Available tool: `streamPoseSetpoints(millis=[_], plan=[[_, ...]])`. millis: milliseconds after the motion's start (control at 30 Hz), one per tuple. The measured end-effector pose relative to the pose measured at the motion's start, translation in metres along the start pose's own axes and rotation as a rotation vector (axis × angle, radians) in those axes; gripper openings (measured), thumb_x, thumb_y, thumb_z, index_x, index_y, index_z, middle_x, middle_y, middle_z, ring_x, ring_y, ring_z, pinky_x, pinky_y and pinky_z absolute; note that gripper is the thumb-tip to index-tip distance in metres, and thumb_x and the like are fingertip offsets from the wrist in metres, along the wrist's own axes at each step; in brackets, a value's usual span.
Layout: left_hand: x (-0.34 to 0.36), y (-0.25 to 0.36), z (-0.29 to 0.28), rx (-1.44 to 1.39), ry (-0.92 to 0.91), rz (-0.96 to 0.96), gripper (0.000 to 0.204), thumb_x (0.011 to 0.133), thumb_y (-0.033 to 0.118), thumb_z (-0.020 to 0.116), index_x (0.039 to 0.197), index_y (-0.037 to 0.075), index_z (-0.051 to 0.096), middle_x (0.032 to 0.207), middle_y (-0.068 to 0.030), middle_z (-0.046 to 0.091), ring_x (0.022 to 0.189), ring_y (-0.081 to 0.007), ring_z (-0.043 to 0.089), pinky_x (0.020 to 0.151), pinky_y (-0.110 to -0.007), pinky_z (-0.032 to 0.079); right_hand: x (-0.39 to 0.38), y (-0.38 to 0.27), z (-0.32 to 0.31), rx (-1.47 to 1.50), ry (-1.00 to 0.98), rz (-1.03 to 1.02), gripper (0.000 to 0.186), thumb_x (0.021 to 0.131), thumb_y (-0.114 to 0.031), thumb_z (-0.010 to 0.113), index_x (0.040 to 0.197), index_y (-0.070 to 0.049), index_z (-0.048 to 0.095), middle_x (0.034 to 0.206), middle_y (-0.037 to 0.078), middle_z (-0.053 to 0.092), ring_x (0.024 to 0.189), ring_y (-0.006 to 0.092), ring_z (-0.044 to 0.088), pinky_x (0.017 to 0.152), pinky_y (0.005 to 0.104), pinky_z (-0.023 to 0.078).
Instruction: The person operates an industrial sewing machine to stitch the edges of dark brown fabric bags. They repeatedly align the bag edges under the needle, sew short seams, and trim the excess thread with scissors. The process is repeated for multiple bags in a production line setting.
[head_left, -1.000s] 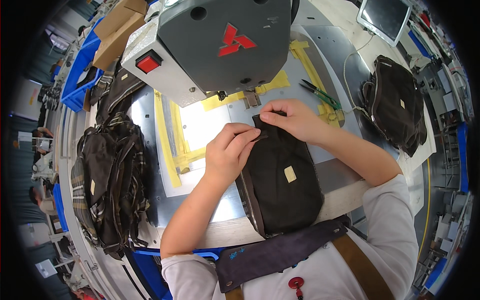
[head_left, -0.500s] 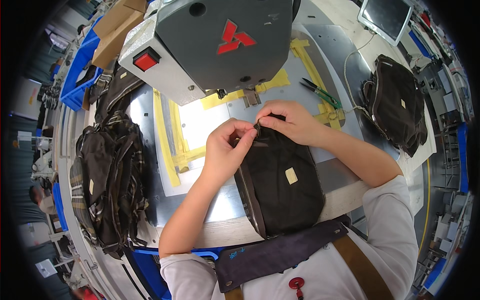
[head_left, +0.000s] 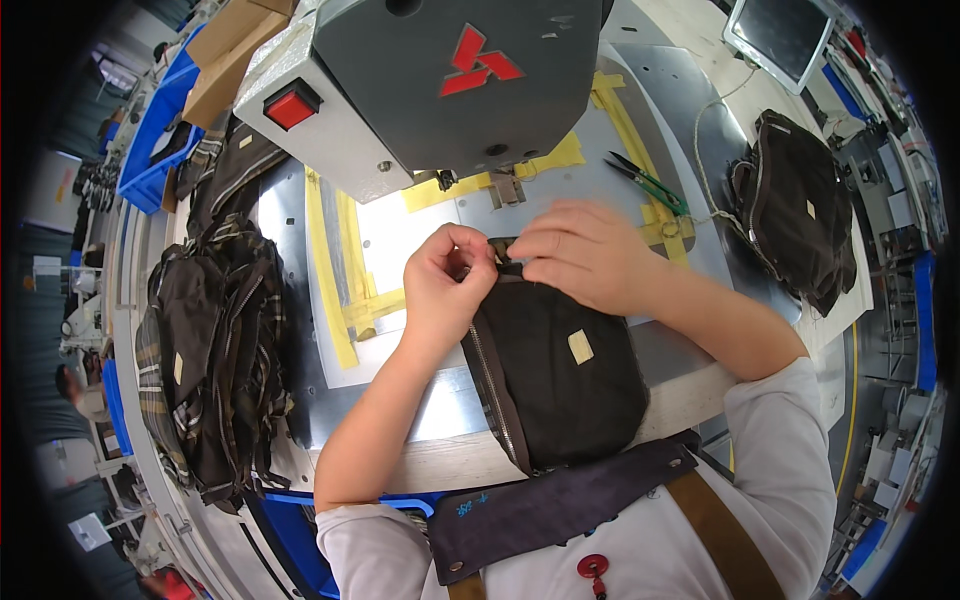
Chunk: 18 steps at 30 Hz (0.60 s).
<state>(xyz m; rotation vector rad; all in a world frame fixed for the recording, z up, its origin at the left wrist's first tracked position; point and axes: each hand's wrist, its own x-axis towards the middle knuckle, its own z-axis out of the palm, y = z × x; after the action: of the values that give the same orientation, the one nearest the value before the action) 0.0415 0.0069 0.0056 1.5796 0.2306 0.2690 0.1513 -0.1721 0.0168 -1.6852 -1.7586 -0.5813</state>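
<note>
A dark brown fabric bag (head_left: pixel 560 370) with a metal zipper down its left side and a small cream label lies in front of me, at the near edge of the sewing machine's plate. My left hand (head_left: pixel 445 285) pinches the bag's far left corner, where a short dark strap or loop (head_left: pixel 500 255) shows between my hands. Over the far edge of the bag is my right hand (head_left: pixel 590 255), partly blurred, with its fingers stretched out and their tips close to that loop. What lies under the right palm is hidden.
A grey sewing machine head (head_left: pixel 450 90) with a red switch stands just beyond my hands. Green-handled snips (head_left: pixel 650 188) lie on the yellow-taped plate. More bags are piled at left (head_left: pixel 210 370), and another bag (head_left: pixel 795 210) sits at right, below a screen (head_left: pixel 780 35).
My right hand has come off its pinch at the bag's corner, and its fingers have straightened. The left hand has shifted slightly left and up, still pinching.
</note>
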Motion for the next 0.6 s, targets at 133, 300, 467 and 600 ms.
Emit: streamPoseSetpoints(millis=[133, 300, 467, 600], plan=[[-0.002, -0.001, 0.002, 0.007, 0.007, 0.053, 0.006, 0.085, -0.001, 0.063, 0.088, 0.002, 0.058, 0.08, 0.0016, 0.06, 0.07, -0.003, 0.054, 0.067, -0.018, 0.046, 0.006, -0.007, -0.001, 0.045, -0.049, 0.24, 0.022, 0.066, -0.012, 0.074, 0.086, -0.01, 0.065, 0.091, 0.001, 0.061, 0.096, 0.0221, 0.056, 0.092, 0.0416, 0.045], [-0.002, -0.003, 0.0, 0.002, -0.099, 0.029, 0.008, 0.088, 0.004, 0.062, 0.094, 0.003, 0.056, 0.081, 0.0027, 0.056, 0.076, -0.0049, 0.052, 0.073, -0.021, 0.045, 0.006, -0.012, -0.002, 0.019, -0.04, 0.204, 0.02, 0.065, -0.011, 0.076, 0.083, -0.01, 0.066, 0.085, 0.001, 0.061, 0.093, 0.0226, 0.055, 0.094, 0.0433, 0.042], [-0.004, 0.008, -0.001, 0.051, -0.275, 0.133, 0.01, 0.092, 0.008, 0.06, 0.099, 0.003, 0.055, 0.086, -0.0008, 0.055, 0.08, -0.0105, 0.051, 0.075, -0.025, 0.044, 0.002, -0.008, -0.003, 0.103, -0.027, 0.423, 0.019, 0.066, -0.01, 0.075, 0.083, -0.012, 0.066, 0.083, 0.001, 0.061, 0.091, 0.0232, 0.055, 0.095, 0.0427, 0.04], [-0.004, 0.003, -0.002, 0.218, -0.194, 0.048, 0.012, 0.092, 0.007, 0.06, 0.101, 0.001, 0.055, 0.094, -0.0061, 0.055, 0.082, -0.0127, 0.051, 0.074, -0.027, 0.044, 0.002, -0.007, -0.001, 0.163, -0.025, 0.48, 0.019, 0.067, -0.01, 0.074, 0.084, -0.012, 0.067, 0.083, 0.0, 0.061, 0.092, 0.0218, 0.055, 0.098, 0.043, 0.038]])
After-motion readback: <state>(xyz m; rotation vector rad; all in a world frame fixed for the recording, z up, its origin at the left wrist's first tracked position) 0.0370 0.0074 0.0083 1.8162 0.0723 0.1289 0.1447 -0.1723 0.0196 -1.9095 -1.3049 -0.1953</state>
